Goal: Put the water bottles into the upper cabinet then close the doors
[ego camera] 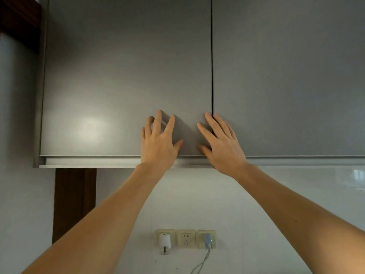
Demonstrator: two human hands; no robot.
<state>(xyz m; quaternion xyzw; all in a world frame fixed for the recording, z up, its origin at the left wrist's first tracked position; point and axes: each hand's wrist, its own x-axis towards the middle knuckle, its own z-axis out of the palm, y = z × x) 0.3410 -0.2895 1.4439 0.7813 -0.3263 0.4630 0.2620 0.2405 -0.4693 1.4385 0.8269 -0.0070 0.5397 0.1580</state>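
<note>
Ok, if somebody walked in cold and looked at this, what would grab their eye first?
Two bare hands, spread flat low on the grey cabinet doors: the left hand on the left door, the right hand across the dark seam onto the right door. Both doors look shut. Below, three wall sockets sit on the white tiles, two with plugs.

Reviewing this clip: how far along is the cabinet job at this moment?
Looks nearly finished. Both grey matte upper cabinet doors, left and right, sit flush, with only a thin dark seam between them. No water bottles are in view; whether they are inside cannot be seen. In hand: the left hand and right hand lie open by the doors' lower edge. Left: withdrawing the hands.
</note>
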